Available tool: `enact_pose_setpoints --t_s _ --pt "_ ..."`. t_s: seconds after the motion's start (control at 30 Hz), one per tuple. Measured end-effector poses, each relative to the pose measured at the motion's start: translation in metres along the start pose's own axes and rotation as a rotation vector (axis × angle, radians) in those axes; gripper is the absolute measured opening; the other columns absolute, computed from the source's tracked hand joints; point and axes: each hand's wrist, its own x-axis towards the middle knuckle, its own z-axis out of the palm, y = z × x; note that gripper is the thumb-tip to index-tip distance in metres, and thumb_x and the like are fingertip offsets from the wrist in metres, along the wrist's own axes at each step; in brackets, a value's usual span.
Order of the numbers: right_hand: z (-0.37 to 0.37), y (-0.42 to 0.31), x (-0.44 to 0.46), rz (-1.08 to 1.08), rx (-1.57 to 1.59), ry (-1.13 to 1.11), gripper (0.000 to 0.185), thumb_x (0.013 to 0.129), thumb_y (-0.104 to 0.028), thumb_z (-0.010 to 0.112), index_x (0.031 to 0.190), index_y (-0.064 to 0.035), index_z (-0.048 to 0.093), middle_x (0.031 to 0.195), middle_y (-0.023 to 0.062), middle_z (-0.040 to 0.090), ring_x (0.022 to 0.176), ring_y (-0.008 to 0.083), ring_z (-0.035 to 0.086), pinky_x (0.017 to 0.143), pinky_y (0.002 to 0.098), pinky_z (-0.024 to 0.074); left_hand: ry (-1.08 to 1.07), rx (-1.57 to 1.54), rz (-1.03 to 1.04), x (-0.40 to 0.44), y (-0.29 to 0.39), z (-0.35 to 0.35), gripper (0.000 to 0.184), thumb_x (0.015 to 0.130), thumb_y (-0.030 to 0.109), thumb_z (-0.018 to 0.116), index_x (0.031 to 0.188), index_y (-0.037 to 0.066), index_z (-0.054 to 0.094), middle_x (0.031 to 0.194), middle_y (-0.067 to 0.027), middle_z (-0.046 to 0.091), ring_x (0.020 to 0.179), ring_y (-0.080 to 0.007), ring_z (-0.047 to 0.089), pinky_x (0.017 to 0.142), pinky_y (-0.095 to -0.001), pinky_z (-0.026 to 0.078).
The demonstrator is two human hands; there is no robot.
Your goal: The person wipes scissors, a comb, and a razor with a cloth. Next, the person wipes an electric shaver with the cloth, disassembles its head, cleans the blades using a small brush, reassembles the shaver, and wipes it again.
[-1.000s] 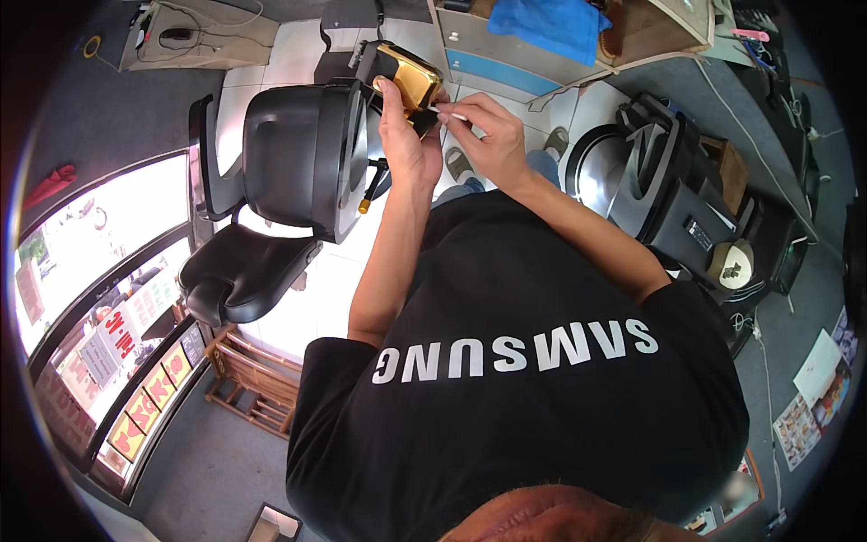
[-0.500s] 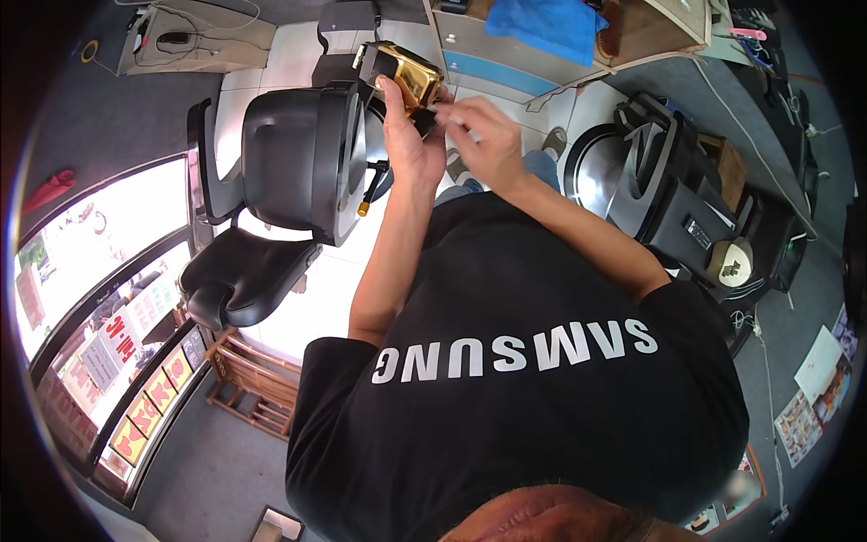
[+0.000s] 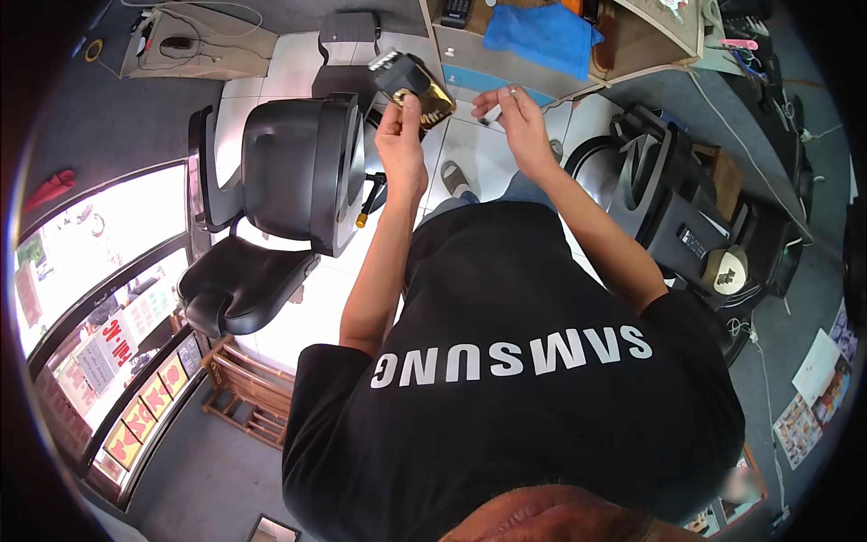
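Observation:
A black and gold hair clipper (image 3: 415,78) is held up in my left hand (image 3: 402,144), the thumb pressed on its side. Its toothed end points to the upper left. My right hand (image 3: 524,126) is apart from the clipper, to its right. Between the right thumb and fingers sits a small white piece with a dark tip (image 3: 491,115), too small to name.
Black barber chairs stand at the left (image 3: 284,167) and right (image 3: 659,190). Ahead is a cabinet (image 3: 470,56) with a blue cloth (image 3: 542,38) and a brush (image 3: 604,41) on top. A wooden bench (image 3: 248,388) is by the window. A cap (image 3: 725,271) lies at the right.
My hands have moved apart: the right one drew away to the right with the small white piece. The left hand turned the clipper, and its grip now shows fingers lower on the body.

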Motion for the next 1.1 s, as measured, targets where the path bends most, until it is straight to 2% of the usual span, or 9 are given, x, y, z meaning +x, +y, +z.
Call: enact_pose_setpoints --t_s 0.1,0.2,0.33,0.43,0.47,0.53,0.73,0.9,1.1 --pt "0.011 -0.013 0.008 0.007 0.249 -0.114 0.033 0.11 -0.032 0.056 0.115 -0.0008 0.065 0.081 -0.0011 0.057 0.077 0.01 0.049 0.071 0.0278 0.0433 -0.022 0.081 -0.02 -0.011 0.0 0.013 0.027 0.106 0.029 0.067 0.114 0.003 0.071 0.098 0.0028 0.069 0.089 -0.0031 0.055 0.08 -0.022 0.042" --pt "0.02 -0.029 0.008 0.015 -0.119 -0.165 0.036 0.107 -0.035 0.063 0.117 -0.0009 0.065 0.08 -0.0045 0.048 0.079 0.0077 0.046 0.07 0.027 0.0419 -0.084 0.174 -0.046 -0.016 -0.006 0.018 0.032 0.105 0.029 0.069 0.118 0.0 0.072 0.097 0.0027 0.07 0.086 -0.0036 0.055 0.077 -0.0228 0.044" --pt "0.021 -0.006 0.013 0.028 0.151 -0.07 0.037 0.104 -0.037 0.067 0.121 -0.0035 0.066 0.089 -0.0037 0.054 0.081 0.0073 0.048 0.07 0.0265 0.0414 -0.221 0.363 0.063 -0.018 -0.01 0.019 0.034 0.108 0.026 0.064 0.127 -0.002 0.067 0.102 -0.0017 0.071 0.084 -0.0046 0.057 0.074 -0.0247 0.047" --pt "0.016 -0.007 0.01 0.122 0.438 0.045 0.037 0.106 -0.038 0.065 0.12 -0.0036 0.066 0.099 -0.0019 0.062 0.087 0.0077 0.056 0.075 0.0256 0.0456 -0.261 0.257 0.081 -0.018 0.002 0.03 0.06 0.113 0.047 0.047 0.147 -0.001 0.051 0.12 -0.0093 0.068 0.097 -0.0145 0.069 0.081 -0.0283 0.051" --pt "0.013 -0.012 0.009 0.114 0.515 0.098 0.037 0.106 -0.038 0.064 0.119 -0.0034 0.067 0.101 -0.0013 0.064 0.089 0.0078 0.058 0.078 0.0252 0.047 -0.272 0.192 -0.06 -0.011 0.015 0.03 0.072 0.112 0.059 0.029 0.151 0.001 0.045 0.124 -0.0134 0.065 0.095 -0.0223 0.072 0.087 -0.0327 0.052" --pt "-0.006 -0.017 0.004 0.103 0.497 0.085 0.039 0.108 -0.036 0.061 0.122 0.0002 0.064 0.11 0.0035 0.069 0.098 0.0095 0.066 0.087 0.0276 0.0518 -0.227 -0.028 -0.182 0.01 0.02 0.019 0.069 0.113 0.057 0.026 0.149 0.0 0.045 0.121 -0.0133 0.065 0.091 -0.0255 0.072 0.089 -0.0361 0.053" --pt "-0.022 -0.036 -0.026 0.301 0.14 -0.215 0.04 0.103 -0.04 0.068 0.113 -0.0008 0.072 0.093 0.0002 0.07 0.082 0.0057 0.062 0.073 0.0234 0.0494 -0.292 -0.226 -0.205 0.034 0.027 0.032 0.064 0.113 0.055 0.029 0.147 0.003 0.046 0.118 -0.0123 0.06 0.105 -0.0274 0.069 0.099 -0.0427 0.053" --pt "-0.017 -0.04 -0.026 0.343 0.123 -0.213 0.044 0.104 -0.038 0.066 0.124 0.0006 0.069 0.098 0.0006 0.07 0.086 0.0045 0.063 0.074 0.0213 0.0496 -0.398 -0.142 -0.129 0.027 0.03 0.059 0.057 0.115 0.047 0.032 0.148 0.003 0.045 0.118 -0.013 0.06 0.106 -0.0252 0.069 0.09 -0.0379 0.058" --pt "-0.019 -0.037 -0.026 0.282 0.334 -0.14 0.044 0.103 -0.04 0.067 0.117 0.0019 0.07 0.099 0.0032 0.071 0.088 0.0073 0.064 0.078 0.0246 0.0502 -0.474 0.016 -0.07 0.032 0.034 0.079 0.048 0.115 0.036 0.032 0.144 0.002 0.048 0.113 -0.0123 0.061 0.101 -0.0231 0.07 0.089 -0.0353 0.057"
